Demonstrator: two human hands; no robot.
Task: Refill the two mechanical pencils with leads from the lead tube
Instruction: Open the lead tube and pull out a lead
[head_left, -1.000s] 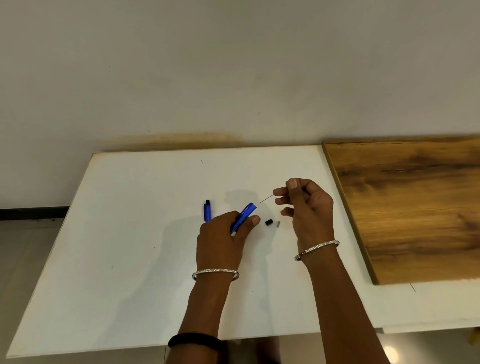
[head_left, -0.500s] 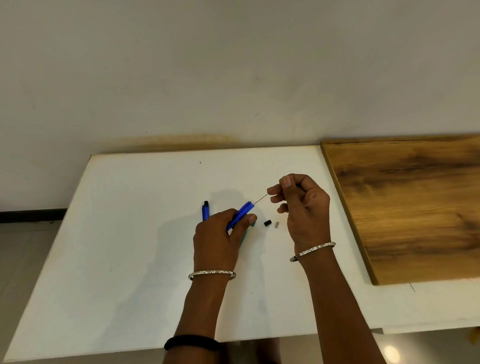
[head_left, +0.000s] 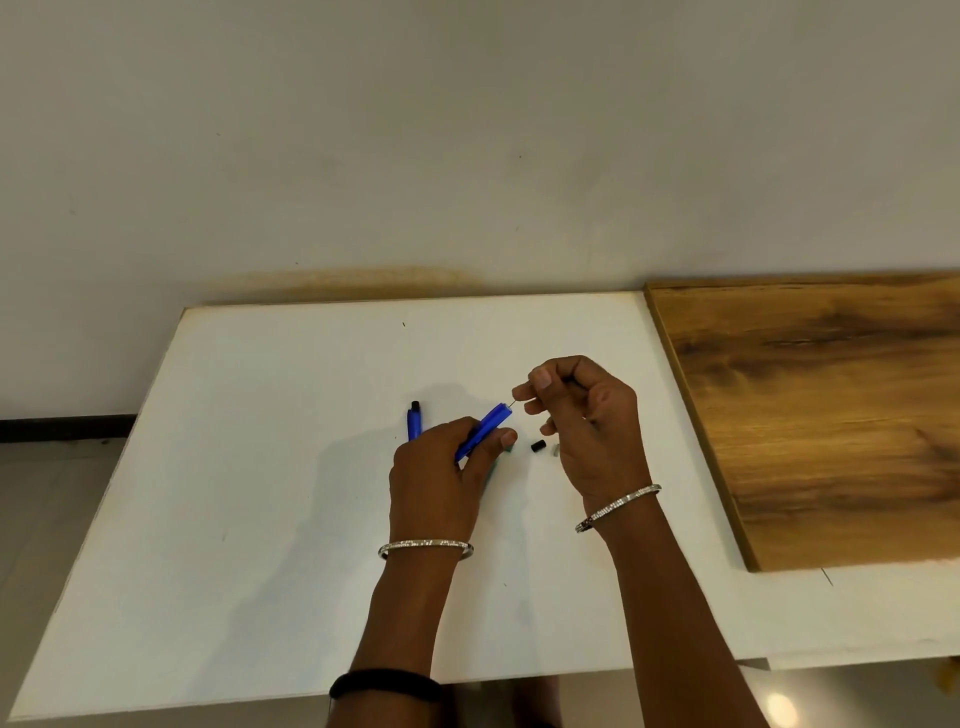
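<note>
My left hand grips a blue mechanical pencil, its open back end tilted up to the right. My right hand pinches a thin lead between thumb and forefinger, and the lead's tip sits at the pencil's open end. A second blue pencil with a black cap lies on the table behind my left hand, partly hidden by it. A small black cap and a tiny grey piece lie between my hands. A bit of green shows under my left thumb; I cannot tell what it is.
The work happens on a white tabletop against a white wall. A brown wooden board lies on the table's right side, close to my right hand. The table's front edge runs just below my forearms.
My right hand has moved left toward the pencil, and much less of the lead shows between my fingers and the pencil's end. My left hand has stayed about where it was.
</note>
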